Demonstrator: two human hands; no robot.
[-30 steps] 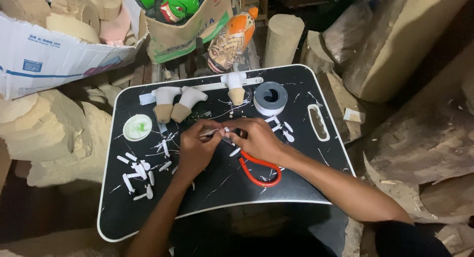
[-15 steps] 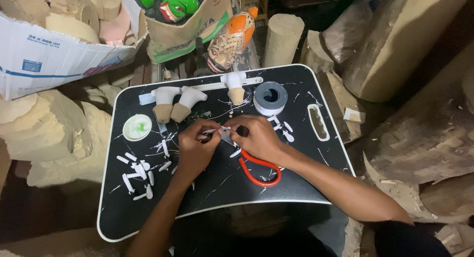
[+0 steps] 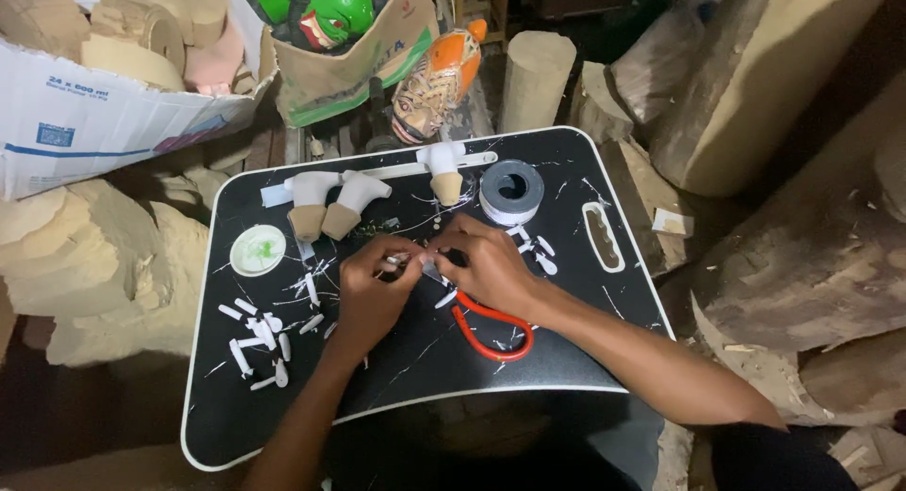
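Tape roll [image 3: 511, 191] lies right of the cones [image 3: 330, 208] on the tray [image 3: 226, 425] — scissors [image 3: 491, 332] nearer.

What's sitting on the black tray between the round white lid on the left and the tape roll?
In the head view, between the white lid and the tape roll stand three white-capped wooden pegs, with a long white strip behind them.

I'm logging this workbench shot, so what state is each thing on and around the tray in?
left hand: closed, pinching a small white piece
right hand: closed on the same small piece
red-handled scissors: lying flat, partly under the right hand
tape roll: lying flat
small lid: flat, green smear inside
white pieces: scattered loose
cardboard box: open, filled
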